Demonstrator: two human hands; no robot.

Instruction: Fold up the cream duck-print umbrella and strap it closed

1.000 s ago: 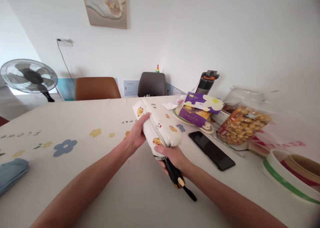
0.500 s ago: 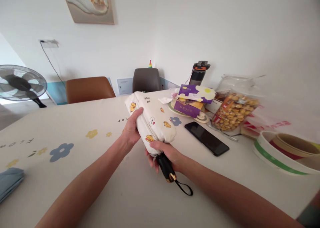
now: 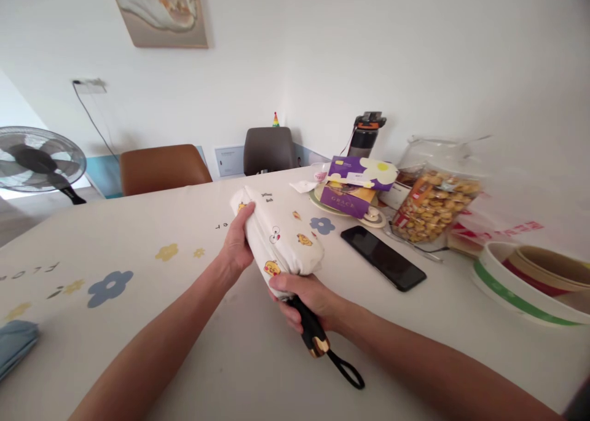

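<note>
I hold a folded white umbrella (image 3: 286,236) printed with small cartoon ducks, slanting over the table. My left hand (image 3: 237,243) is wrapped round its cloth on the left side, fingers closed. My right hand (image 3: 306,298) grips the near end where the cloth meets the black handle (image 3: 313,335). A gold ring and a black wrist loop (image 3: 345,372) hang from the handle's end, the loop touching the table.
A flowered tablecloth (image 3: 138,273) covers the table. To the right lie a black phone (image 3: 382,258), purple boxes on a plate (image 3: 354,190), a snack jar (image 3: 433,206), a dark bottle (image 3: 366,135) and stacked bowls (image 3: 530,279). Blue cloth (image 3: 13,344), two chairs and a fan (image 3: 37,160) stand left and behind.
The umbrella has turned and dropped slightly toward me between my hands, and the wrist loop now lies farther right on the table. Both hands keep their hold.
</note>
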